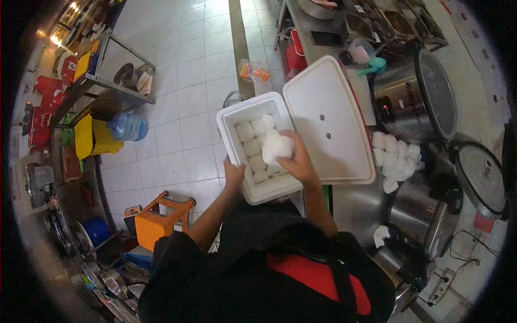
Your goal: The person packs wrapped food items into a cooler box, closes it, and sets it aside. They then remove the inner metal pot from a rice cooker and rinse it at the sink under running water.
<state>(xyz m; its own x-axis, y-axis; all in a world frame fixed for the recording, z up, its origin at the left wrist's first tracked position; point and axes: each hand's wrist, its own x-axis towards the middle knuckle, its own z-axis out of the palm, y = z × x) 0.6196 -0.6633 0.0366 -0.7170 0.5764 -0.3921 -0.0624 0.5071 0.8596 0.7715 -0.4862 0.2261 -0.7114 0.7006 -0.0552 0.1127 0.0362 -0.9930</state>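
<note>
A white cooler box [249, 107] sits in front of me, its lid [323, 129] swung open to the right. Inside lie several white, rounded packs [251, 147], set close together in rows; whether they are rice or dough I cannot tell. My right hand [297, 157] is closed around one such white rounded pack [277, 147] and holds it over the box's opening, hiding part of the rows below. At the near left side of the box, my left hand [233, 175] grips the outer wall.
To the right, a steel counter holds a pile of white rounded packs [396, 159], large pots [409, 91], a phone [326, 38] and a teal scoop [376, 67]. An orange stool [156, 223], a yellow bin [97, 135] and a water jug [129, 126] stand on the left.
</note>
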